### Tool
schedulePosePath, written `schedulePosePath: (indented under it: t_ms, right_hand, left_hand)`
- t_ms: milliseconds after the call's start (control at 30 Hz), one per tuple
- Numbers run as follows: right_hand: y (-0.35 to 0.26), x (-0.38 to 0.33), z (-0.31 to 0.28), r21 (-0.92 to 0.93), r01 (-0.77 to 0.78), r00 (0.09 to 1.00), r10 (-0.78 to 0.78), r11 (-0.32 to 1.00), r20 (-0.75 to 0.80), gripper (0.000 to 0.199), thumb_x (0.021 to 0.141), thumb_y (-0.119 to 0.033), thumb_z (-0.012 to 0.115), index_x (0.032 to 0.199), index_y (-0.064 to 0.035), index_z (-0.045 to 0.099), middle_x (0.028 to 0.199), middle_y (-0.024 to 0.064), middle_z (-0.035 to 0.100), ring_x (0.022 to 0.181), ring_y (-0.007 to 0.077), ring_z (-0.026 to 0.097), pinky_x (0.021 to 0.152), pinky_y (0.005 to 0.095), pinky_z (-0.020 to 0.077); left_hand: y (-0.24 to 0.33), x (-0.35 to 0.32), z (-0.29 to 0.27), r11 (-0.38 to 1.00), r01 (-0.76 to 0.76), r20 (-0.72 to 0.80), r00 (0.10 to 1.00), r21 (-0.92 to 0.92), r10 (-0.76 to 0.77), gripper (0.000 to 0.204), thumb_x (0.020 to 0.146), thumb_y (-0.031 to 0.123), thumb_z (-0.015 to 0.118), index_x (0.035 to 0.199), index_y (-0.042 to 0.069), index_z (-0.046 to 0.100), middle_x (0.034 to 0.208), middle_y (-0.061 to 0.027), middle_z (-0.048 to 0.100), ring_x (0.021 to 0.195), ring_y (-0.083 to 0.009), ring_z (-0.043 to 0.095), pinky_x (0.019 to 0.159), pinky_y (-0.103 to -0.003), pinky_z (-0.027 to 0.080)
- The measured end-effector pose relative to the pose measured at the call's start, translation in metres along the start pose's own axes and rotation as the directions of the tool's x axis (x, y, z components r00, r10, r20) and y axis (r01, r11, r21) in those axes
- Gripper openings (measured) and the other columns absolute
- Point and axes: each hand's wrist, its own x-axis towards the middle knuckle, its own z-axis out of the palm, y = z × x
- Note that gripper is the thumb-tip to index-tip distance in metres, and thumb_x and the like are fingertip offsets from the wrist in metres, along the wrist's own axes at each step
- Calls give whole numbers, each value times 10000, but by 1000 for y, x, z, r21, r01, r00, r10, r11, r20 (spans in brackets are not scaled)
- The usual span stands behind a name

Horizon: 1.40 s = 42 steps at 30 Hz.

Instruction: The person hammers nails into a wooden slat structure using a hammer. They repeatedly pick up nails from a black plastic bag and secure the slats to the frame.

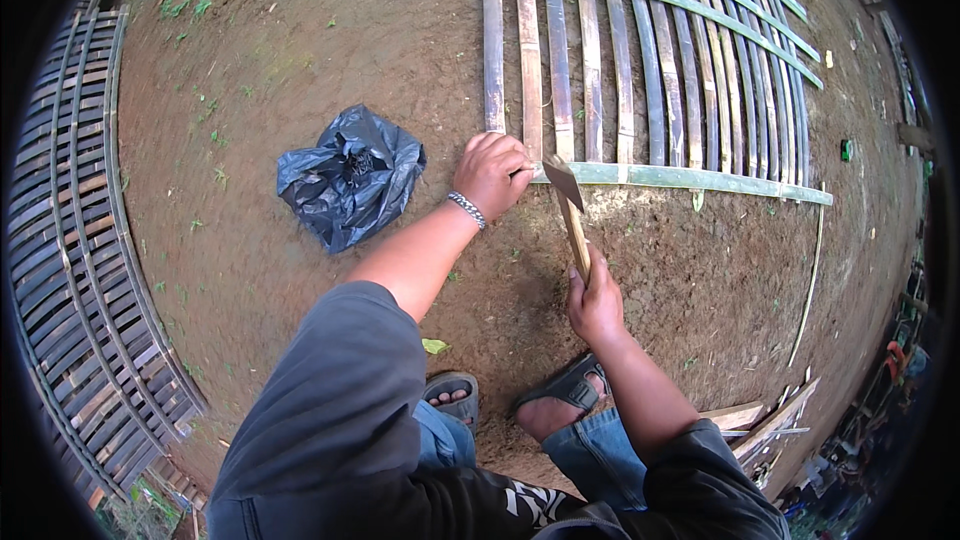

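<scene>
A bamboo lattice panel (pixel 609 70) lies on the ground, with dark upright slats under green cross strips. At the left end of its nearest green bamboo strip (pixel 680 177) is my left hand (pixel 492 174), where an outer slat meets the strip. Its thumb and fingers are pinched together, and whatever they hold is too small to make out. My right hand (pixel 597 302) grips the wooden handle of a hatchet (pixel 576 230). The hatchet's flat metal head (pixel 562 183) is over the strip, just right of my left fingers.
A crumpled black plastic bag (pixel 350 178) sits open on the dirt left of my left hand, its contents unclear. Another long bamboo panel (pixel 85 240) runs along the far left. Wood scraps (pixel 765 420) lie at lower right, near my sandalled feet (pixel 560 402).
</scene>
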Motion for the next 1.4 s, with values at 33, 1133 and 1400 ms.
schedulePosePath:
  t_ms: [33, 1133, 1400]
  right_hand:
    - [-1, 1, -1, -32, -1, 1000, 2, 999, 26, 495, 989, -160, 584, 1464, -104, 454, 1279, 264, 633, 1056, 472, 660, 880, 528, 556]
    - [-2, 5, -4, -53, 81, 993, -85, 995, -85, 552, 942, -105, 602, 1472, -67, 454, 1201, 275, 672, 1023, 472, 678, 898, 514, 561]
    - [-14, 34, -7, 111, -189, 981, 192, 976, -19, 529, 979, -130, 590, 1477, -46, 434, 1070, 310, 692, 998, 492, 682, 853, 525, 560]
  left_hand:
    - [0, 0, 1, 1000, 8, 2, 1000, -5, -8, 144, 735, 126, 800, 754, 109, 658, 928, -8, 656, 976, -241, 626, 954, -427, 445]
    - [1, 1, -2, 999, 22, 29, 999, 33, -23, 115, 756, 142, 794, 779, 118, 683, 941, -14, 658, 1002, -243, 626, 961, -418, 442]
    - [-1, -3, -5, 998, 14, 109, 994, 59, -21, 147, 817, 187, 748, 929, 117, 682, 1029, -60, 647, 1083, -281, 597, 1041, -446, 403]
